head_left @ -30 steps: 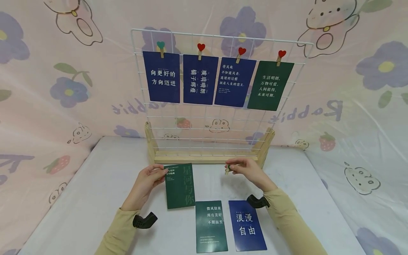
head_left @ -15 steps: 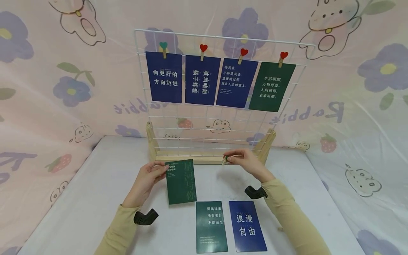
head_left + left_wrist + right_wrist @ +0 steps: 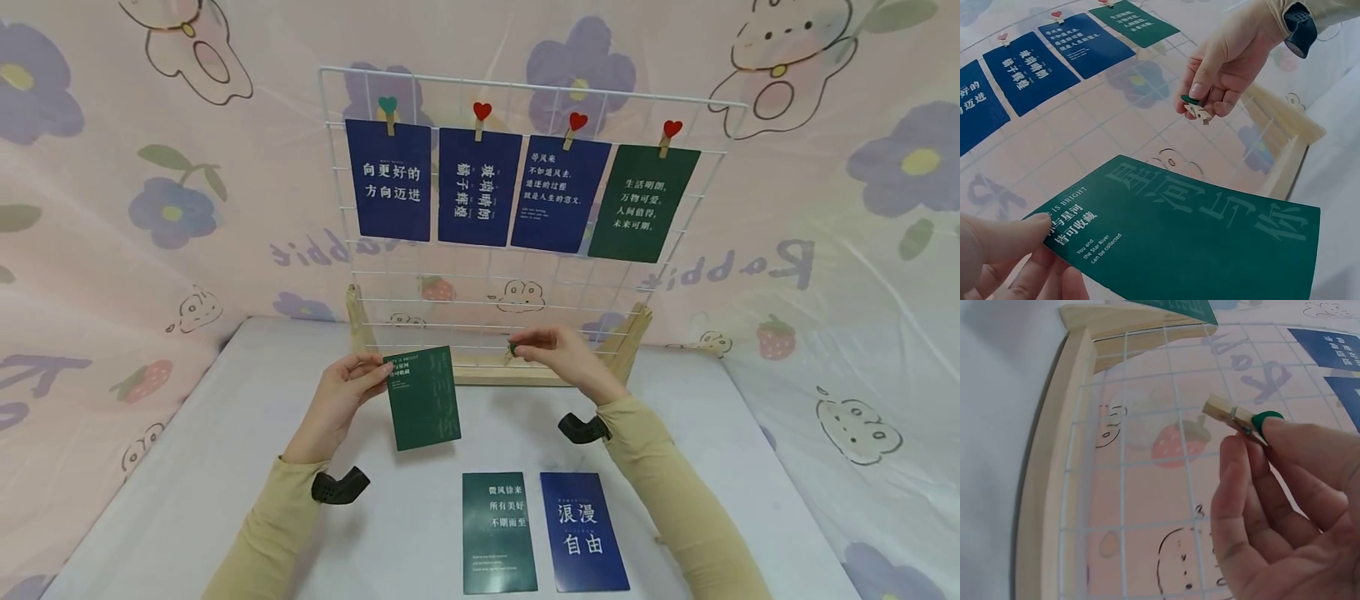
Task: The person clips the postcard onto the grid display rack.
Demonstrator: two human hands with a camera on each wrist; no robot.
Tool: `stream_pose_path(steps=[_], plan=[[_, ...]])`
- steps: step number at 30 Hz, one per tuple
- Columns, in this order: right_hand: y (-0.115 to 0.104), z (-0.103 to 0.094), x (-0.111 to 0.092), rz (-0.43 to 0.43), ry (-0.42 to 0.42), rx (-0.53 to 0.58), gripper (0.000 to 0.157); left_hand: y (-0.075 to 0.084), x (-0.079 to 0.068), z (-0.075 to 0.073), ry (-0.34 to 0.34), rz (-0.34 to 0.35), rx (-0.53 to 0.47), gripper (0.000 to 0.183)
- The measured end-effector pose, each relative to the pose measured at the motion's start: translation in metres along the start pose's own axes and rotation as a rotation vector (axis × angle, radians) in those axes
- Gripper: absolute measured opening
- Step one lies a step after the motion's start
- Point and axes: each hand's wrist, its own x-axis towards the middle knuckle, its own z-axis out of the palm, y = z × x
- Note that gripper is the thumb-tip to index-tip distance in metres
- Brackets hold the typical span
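My left hand (image 3: pixel 345 396) pinches a dark green card (image 3: pixel 423 400) by its upper left edge, thumb in front. The card hangs tilted above the table, in front of the rack's wooden base. In my right hand (image 3: pixel 558 354) a small wooden clothespin (image 3: pixel 1225 411) with a green top (image 3: pixel 1266 419) is pinched between thumb and fingers. That hand is in front of the lower part of the white wire grid (image 3: pixel 495 275). In the left wrist view the green card (image 3: pixel 1210 244) lies nearer the camera, with the clothespin (image 3: pixel 1199 112) beyond it.
Three blue cards and a green card (image 3: pixel 643 204) hang in a row on the grid under heart-topped clothespins. On the white table (image 3: pixel 187 467) lie another green card (image 3: pixel 498 533) and a blue card (image 3: pixel 585 533). Wooden supports (image 3: pixel 630 346) hold the grid.
The left hand has lifted the green card off toward the rack. My right hand, with the clothespin, has moved left and up, closer to the card. The hanging cards stay put.
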Motion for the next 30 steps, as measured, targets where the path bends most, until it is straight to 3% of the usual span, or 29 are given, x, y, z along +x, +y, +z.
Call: stream_pose_path(steps=[11, 18, 23, 30], plan=[[-0.019, 0.006, 0.017, -0.078, -0.018, 0.024, 0.023, 0.014, 0.010, -0.004, -0.009, 0.052, 0.033, 0.028], [-0.030, 0.010, 0.027, -0.123, -0.020, 0.052, 0.026, 0.025, 0.014, -0.003, -0.002, 0.101, 0.096, 0.037], [-0.042, 0.013, 0.034, -0.117, -0.008, 0.032, 0.024, 0.033, 0.020, -0.006, -0.002, 0.152, 0.118, 0.036], [-0.056, 0.020, 0.046, -0.176, 0.015, -0.008, 0.024, 0.045, 0.031, -0.010, 0.004, 0.202, 0.068, 0.032]])
